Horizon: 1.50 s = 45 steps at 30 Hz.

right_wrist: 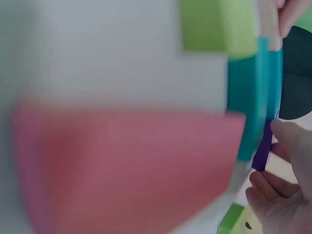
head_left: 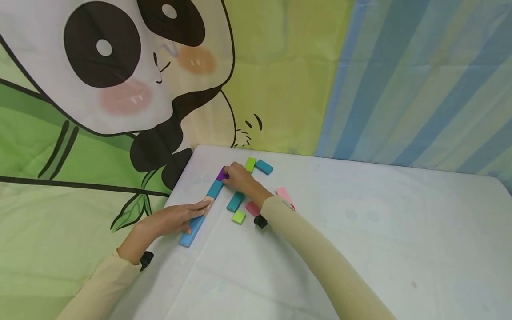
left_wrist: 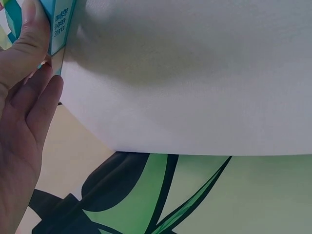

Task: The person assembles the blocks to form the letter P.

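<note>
A straight row of blocks lies along the table's left side: a light blue block (head_left: 192, 232) at the near end, then a beige block (head_left: 210, 203), a teal block (head_left: 215, 189) and a purple block (head_left: 221, 174) at the far end. My right hand (head_left: 242, 181) pinches the purple block between thumb and fingers, as the right wrist view confirms. Across the near part of the row lies my left hand (head_left: 172, 220), index finger stretched over the beige block, thumb against the light blue one. Printed characters show on the light blue block's side (left_wrist: 59, 22) in the left wrist view.
Right of the row lie a loose teal block (head_left: 236, 202), a yellow-green block (head_left: 238, 217), a dark pink block (head_left: 252, 208) and a pale pink block (head_left: 283, 194) partly behind the right sleeve. Farther back are a green block (head_left: 250, 165) and a blue block (head_left: 264, 167).
</note>
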Motion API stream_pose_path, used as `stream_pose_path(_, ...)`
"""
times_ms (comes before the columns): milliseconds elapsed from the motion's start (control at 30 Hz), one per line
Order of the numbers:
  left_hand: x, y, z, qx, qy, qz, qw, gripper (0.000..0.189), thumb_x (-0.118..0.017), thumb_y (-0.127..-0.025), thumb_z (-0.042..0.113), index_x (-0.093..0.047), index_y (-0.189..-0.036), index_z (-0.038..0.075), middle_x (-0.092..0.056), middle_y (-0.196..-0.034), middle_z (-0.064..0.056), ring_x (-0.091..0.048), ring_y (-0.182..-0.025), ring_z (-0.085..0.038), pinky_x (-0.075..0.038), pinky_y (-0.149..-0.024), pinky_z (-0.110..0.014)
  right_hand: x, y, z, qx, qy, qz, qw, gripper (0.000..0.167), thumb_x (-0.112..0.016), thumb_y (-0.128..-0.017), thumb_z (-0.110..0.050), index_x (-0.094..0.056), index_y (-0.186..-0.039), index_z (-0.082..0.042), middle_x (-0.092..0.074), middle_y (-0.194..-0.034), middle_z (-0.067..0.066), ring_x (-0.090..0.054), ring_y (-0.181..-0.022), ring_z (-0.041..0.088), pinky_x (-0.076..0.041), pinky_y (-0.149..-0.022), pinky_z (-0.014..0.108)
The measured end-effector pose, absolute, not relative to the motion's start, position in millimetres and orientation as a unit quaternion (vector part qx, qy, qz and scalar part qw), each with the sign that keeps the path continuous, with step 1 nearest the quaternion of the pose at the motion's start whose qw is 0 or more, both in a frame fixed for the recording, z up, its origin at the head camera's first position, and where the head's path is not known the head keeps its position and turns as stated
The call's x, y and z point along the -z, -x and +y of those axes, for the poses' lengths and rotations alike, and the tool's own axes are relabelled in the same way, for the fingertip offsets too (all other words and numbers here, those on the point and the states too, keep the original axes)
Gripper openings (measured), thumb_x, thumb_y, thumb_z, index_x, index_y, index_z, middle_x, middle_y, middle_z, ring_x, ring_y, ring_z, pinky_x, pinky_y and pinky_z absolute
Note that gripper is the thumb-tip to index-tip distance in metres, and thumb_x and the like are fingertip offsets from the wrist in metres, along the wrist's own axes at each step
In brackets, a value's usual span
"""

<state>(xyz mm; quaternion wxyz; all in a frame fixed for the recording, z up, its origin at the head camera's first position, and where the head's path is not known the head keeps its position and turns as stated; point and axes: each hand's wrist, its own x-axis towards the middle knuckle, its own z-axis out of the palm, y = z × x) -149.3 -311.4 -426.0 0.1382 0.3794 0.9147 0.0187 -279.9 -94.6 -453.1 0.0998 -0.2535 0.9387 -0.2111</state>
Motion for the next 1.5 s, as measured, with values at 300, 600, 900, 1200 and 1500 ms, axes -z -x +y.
stream_pose_path(300, 431.4, 148.6, -312.3, -0.038, -0.389, 0.910, 0.136, 0.083, -0.071, -0.080, 0.032, -0.037, -0.147, -0.002, -0.033, -0.155, -0.021, -0.046, -0.135, -0.035, -0.050, -0.099, -0.040, 437.4, 287.9, -41.8, 0.160, 0.308, 0.934, 0.087, 0.049, -0.058, -0.098, -0.029, -0.048, -0.144, -0.017, -0.035, -0.157, 0.010, -0.031, -0.146, 0.028, -0.029, -0.120, 0.042)
stream_pose_path(600, 428.4, 150.0, -314.7, -0.031, -0.371, 0.917, 0.144, 0.083, -0.071, -0.081, 0.032, -0.034, -0.149, 0.002, -0.030, -0.158, -0.017, -0.043, -0.138, -0.032, -0.049, -0.100, -0.040, 430.5, 257.1, 69.3, 0.153, 0.396, 0.896, 0.132, 0.038, -0.063, -0.094, -0.016, -0.060, -0.130, -0.005, -0.058, -0.137, 0.013, -0.052, -0.128, 0.030, -0.047, -0.105, 0.041)
stream_pose_path(900, 428.6, 151.7, -314.2, -0.028, -0.366, 0.918, 0.152, 0.082, -0.071, -0.082, 0.032, -0.034, -0.150, 0.003, -0.029, -0.159, -0.016, -0.044, -0.138, -0.033, -0.050, -0.099, -0.039, 437.0, 238.5, 120.5, 0.119, 0.405, 0.892, 0.162, 0.048, -0.066, -0.093, -0.027, -0.057, -0.137, -0.010, -0.057, -0.137, 0.016, -0.052, -0.128, 0.034, -0.048, -0.102, 0.048)
stream_pose_path(1200, 429.2, 149.7, -313.8, -0.041, -0.355, 0.920, 0.162, 0.083, -0.071, -0.082, 0.032, -0.033, -0.150, 0.003, -0.028, -0.159, -0.017, -0.043, -0.138, -0.034, -0.049, -0.099, -0.040, 440.5, 251.7, 105.6, 0.173, 0.368, 0.909, 0.092, 0.051, -0.075, -0.085, -0.025, -0.061, -0.130, -0.005, -0.065, -0.123, 0.016, -0.061, -0.113, 0.030, -0.054, -0.094, 0.042)
stream_pose_path(1500, 430.0, 151.0, -313.6, -0.041, -0.350, 0.922, 0.160, 0.084, -0.072, -0.082, 0.031, -0.032, -0.151, 0.006, -0.027, -0.160, -0.014, -0.044, -0.138, -0.032, -0.050, -0.098, -0.040, 423.5, 302.0, 13.1, 0.251, 0.349, 0.900, 0.076, 0.044, -0.074, -0.086, -0.024, -0.064, -0.121, 0.002, -0.070, -0.116, 0.015, -0.064, -0.102, 0.027, -0.054, -0.089, 0.034)
